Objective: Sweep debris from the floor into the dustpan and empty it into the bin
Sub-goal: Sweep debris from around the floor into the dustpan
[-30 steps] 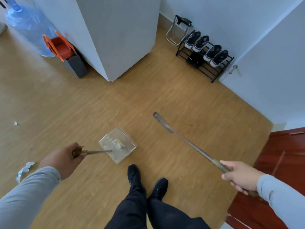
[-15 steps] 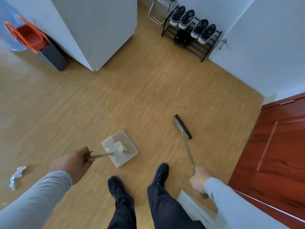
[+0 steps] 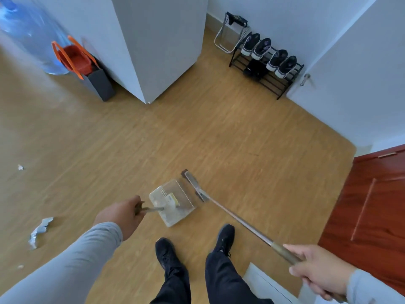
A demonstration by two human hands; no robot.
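Head view: translucent boxy dustpan (image 3: 173, 200) beside flat broom head (image 3: 194, 185) on woodgrain floor (image 3: 197, 132).

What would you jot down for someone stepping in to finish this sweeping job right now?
Left hand grips the dustpan handle; the pan sits on the floor in front of the feet, a yellowish scrap inside.
Right hand grips the broom handle; its head sits beside the pan's right edge.
Done: at least one scrap looks collected.
Left: crumpled paper and a small white scrap lie on the floor to the left, unswept. Then empty the pan; the grey bin with the orange liner by the white cabinet looks like the place.
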